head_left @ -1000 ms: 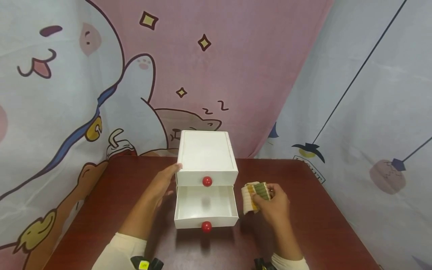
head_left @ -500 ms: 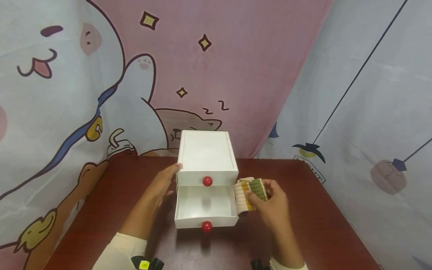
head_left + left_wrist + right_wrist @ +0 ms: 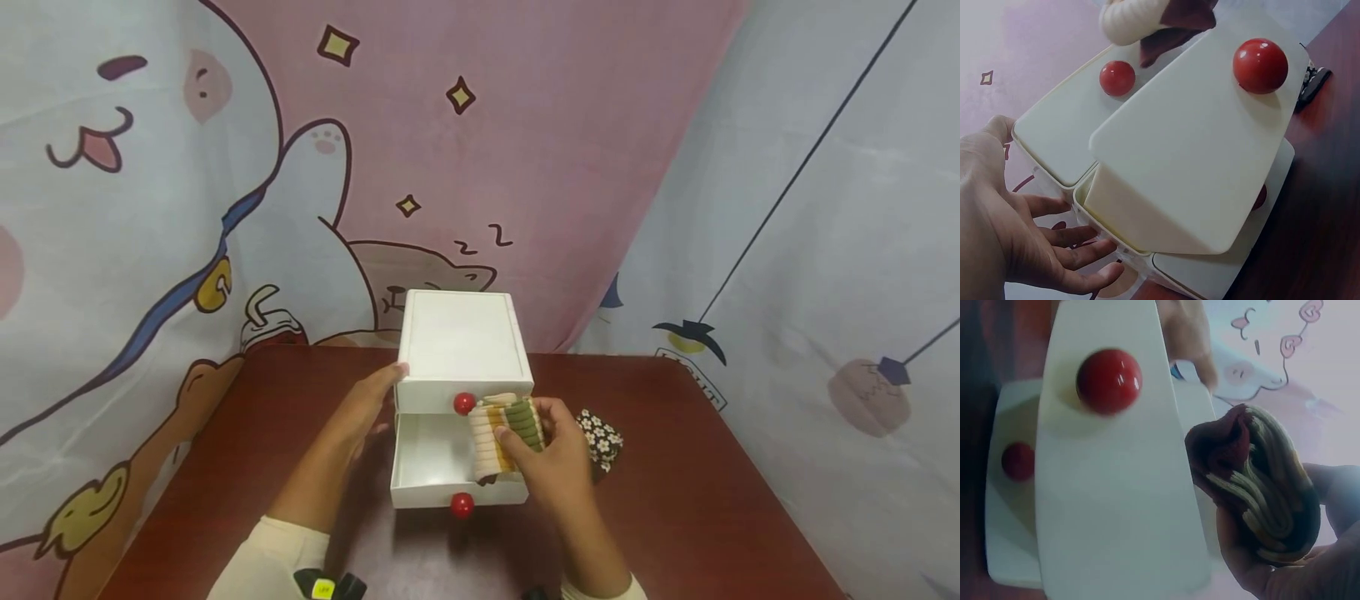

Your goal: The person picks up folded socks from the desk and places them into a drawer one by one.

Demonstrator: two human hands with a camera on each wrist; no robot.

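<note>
A white drawer cabinet [image 3: 465,337] with red ball knobs stands on the table, its middle drawer [image 3: 423,497] pulled out. My right hand [image 3: 558,462] pinches a folded ribbed knit cloth [image 3: 495,442] with cream, yellow and green stripes. The cloth hangs over the right part of that drawer; its layered folds and a dark red part show in the right wrist view. My left hand [image 3: 360,417] rests against the cabinet's left side, thumb at the top edge. In the left wrist view its other fingers [image 3: 1072,256] lie loosely extended along the cabinet.
A folded black cloth with white flowers [image 3: 600,440] lies on the dark red-brown table [image 3: 675,500], right of the cabinet and partly behind my right hand. A printed cartoon curtain [image 3: 570,167] hangs behind the table and along its sides.
My right hand has carried the striped cloth leftward from beside the cabinet to over the pulled-out drawer. The floral cloth has come into sight. My left hand stays in place.
</note>
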